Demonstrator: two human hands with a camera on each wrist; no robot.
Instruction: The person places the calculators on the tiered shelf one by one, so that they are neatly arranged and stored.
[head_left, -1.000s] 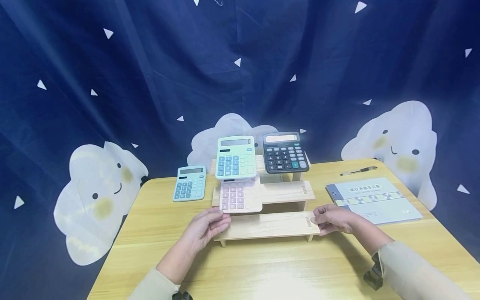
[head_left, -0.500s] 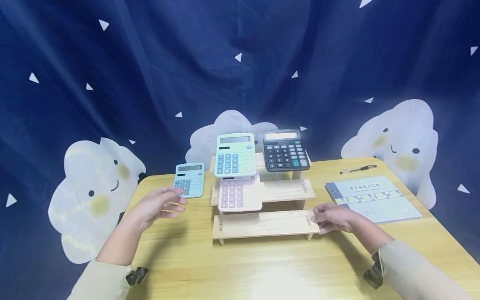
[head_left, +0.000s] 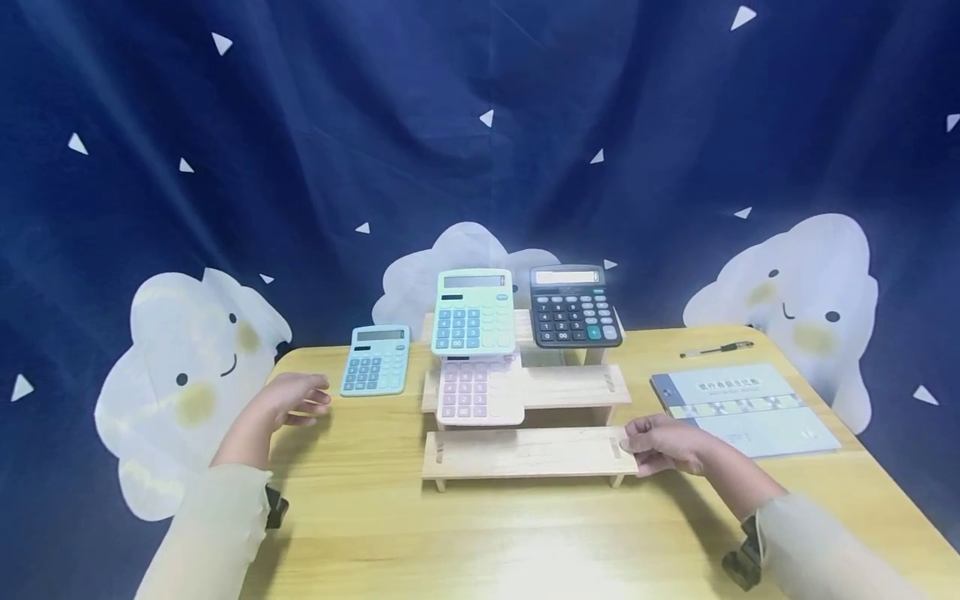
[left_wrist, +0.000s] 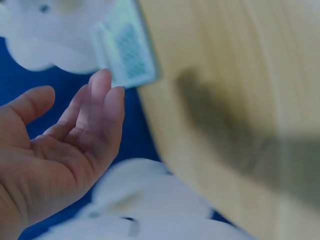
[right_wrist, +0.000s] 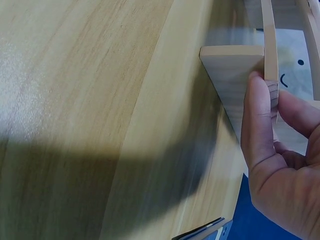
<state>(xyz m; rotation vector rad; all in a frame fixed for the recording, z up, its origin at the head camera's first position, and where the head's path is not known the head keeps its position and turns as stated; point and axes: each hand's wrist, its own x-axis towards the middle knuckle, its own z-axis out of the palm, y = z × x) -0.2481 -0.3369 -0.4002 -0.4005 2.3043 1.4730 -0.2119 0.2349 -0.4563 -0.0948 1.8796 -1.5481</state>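
Observation:
A stepped wooden display stand (head_left: 525, 452) stands mid-table. My right hand (head_left: 667, 444) pinches the right end of its lowest shelf; in the right wrist view the thumb and a finger (right_wrist: 258, 117) lie on either side of the board. My left hand (head_left: 288, 400) is in the air over the left of the table, fingers loosely extended, holding nothing. Just beyond it lies a light blue calculator (head_left: 376, 361). On the stand are a mint green calculator (head_left: 476, 312) and a black calculator (head_left: 575, 306) on top, with a pink calculator (head_left: 480, 392) on the middle shelf.
To the right of the stand lies a light blue ledger book (head_left: 742, 410) with a patterned band. A pen (head_left: 716, 350) lies behind it. The wooden table (head_left: 390, 542) ends at the back against a dark blue curtain (head_left: 480, 167) with clouds and triangles.
My left hand has left the left end of the lowest shelf and moved left, passing in front of the light blue calculator. My right hand stays on the shelf's right end.

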